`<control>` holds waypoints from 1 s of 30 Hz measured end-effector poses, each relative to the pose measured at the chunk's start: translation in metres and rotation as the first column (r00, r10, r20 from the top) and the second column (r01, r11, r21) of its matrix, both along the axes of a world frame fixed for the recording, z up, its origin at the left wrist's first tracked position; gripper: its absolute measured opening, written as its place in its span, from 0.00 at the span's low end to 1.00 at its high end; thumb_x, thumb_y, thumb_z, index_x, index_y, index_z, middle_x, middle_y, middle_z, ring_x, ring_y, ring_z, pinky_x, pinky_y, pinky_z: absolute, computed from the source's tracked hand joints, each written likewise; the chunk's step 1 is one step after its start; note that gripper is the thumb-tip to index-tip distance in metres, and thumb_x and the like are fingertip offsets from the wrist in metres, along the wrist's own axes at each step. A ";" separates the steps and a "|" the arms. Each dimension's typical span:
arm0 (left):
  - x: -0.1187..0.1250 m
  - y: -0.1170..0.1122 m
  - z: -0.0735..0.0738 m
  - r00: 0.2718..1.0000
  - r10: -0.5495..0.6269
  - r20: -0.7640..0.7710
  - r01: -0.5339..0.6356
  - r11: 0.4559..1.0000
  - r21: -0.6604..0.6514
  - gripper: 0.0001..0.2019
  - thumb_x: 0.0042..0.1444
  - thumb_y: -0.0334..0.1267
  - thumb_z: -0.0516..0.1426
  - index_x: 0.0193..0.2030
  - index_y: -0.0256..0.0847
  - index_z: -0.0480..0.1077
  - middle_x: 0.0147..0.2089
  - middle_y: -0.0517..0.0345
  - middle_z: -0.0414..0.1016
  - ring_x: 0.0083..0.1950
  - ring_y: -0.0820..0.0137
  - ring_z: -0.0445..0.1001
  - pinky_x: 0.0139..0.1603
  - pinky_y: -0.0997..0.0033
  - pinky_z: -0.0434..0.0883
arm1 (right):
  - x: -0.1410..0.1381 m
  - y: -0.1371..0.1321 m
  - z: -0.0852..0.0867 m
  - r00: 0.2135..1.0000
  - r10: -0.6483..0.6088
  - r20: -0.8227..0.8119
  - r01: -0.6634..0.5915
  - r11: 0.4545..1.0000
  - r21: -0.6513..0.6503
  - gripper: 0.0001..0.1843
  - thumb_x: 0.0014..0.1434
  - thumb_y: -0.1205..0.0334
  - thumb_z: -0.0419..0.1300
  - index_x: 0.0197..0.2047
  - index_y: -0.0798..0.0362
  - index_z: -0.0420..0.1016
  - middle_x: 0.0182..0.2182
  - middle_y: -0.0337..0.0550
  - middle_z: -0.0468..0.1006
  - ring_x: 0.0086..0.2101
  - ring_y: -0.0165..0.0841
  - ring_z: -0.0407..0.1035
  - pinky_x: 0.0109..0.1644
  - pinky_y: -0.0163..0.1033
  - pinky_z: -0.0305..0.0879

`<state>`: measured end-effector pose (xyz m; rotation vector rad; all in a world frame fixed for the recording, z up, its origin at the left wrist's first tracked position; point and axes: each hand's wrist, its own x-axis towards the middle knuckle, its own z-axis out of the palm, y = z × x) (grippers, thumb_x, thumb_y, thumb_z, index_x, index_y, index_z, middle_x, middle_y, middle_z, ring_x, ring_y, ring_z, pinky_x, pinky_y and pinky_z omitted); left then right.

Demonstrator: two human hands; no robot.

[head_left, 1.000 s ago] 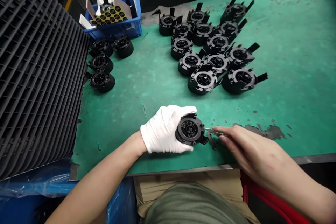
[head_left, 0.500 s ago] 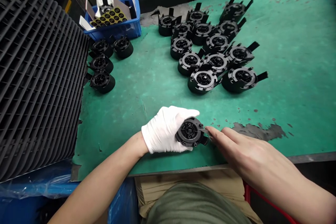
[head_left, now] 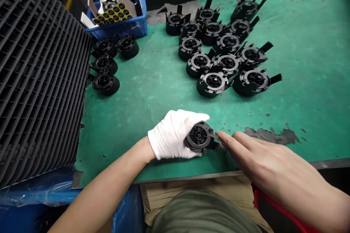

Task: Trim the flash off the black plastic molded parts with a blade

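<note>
My left hand [head_left: 173, 134], in a white glove, is wrapped around a round black plastic housing [head_left: 198, 137]. The housing's ringed face is turned up, and a short tab juts from its right side. My bare right hand [head_left: 259, 158] is closed, its index finger stretched along a thin grey blade-like tool [head_left: 213, 136]. That tool's tip lies against the right rim of the housing. Most of its length is hidden by my fingers, so its exact kind cannot be made out.
Several similar black housings [head_left: 213, 82] stand grouped on the green tabletop [head_left: 153, 83], and several more [head_left: 105, 82] at the left. A blue bin [head_left: 123, 29] with stickers and cards sits behind those. Black grid racks [head_left: 41, 80] rise along the left edge.
Both hands and the housing have shifted very slightly to the right in view. The tool still touches the housing's right rim, and the grips look the same.
</note>
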<state>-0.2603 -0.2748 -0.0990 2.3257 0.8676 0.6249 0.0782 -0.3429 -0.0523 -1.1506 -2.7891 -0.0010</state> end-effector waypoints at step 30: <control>0.001 0.001 0.000 1.000 -0.006 0.011 0.005 0.999 0.044 0.46 0.70 0.60 0.76 0.88 0.46 0.69 0.77 0.35 0.91 0.76 0.36 0.93 0.75 0.34 0.92 | -0.007 0.013 0.032 0.972 0.128 0.195 -0.129 0.992 -0.008 0.45 0.61 0.87 0.61 0.80 0.60 0.77 0.44 0.45 0.89 0.37 0.40 0.84 0.37 0.42 0.79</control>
